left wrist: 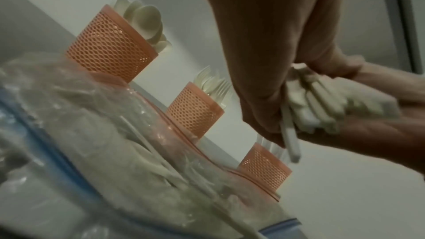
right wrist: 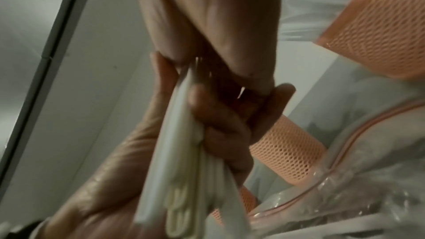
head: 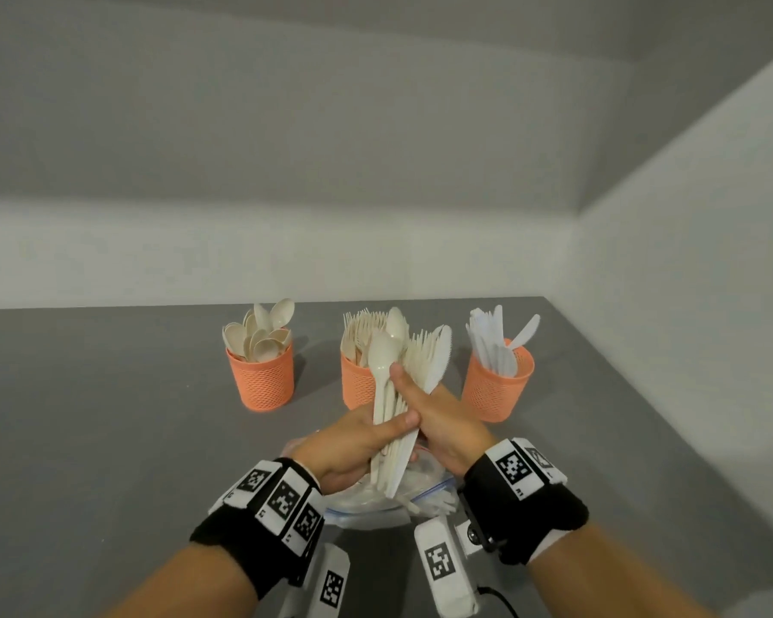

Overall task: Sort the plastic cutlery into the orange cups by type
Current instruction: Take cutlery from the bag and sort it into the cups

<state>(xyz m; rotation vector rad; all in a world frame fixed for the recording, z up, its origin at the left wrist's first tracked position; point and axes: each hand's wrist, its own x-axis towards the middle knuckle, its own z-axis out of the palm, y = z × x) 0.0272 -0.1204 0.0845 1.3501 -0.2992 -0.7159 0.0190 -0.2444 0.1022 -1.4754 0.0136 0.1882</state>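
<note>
Nearest the bench's front edge lies a clear zip bag [head: 425,497] of loose cutlery; the left wrist view shows its blue seal, which the head view mostly hides under the hands. Above it, the left hand [head: 344,443] grips a mixed cutlery bundle [head: 393,394] by the handles, thumb curled across. The right hand [head: 442,421] pinches into that bundle; the right wrist view shows its fingers against the handles. Toward the back edge stand three orange cups: spoon cup [head: 262,376], fork cup [head: 357,381], knife cup [head: 496,385].
</note>
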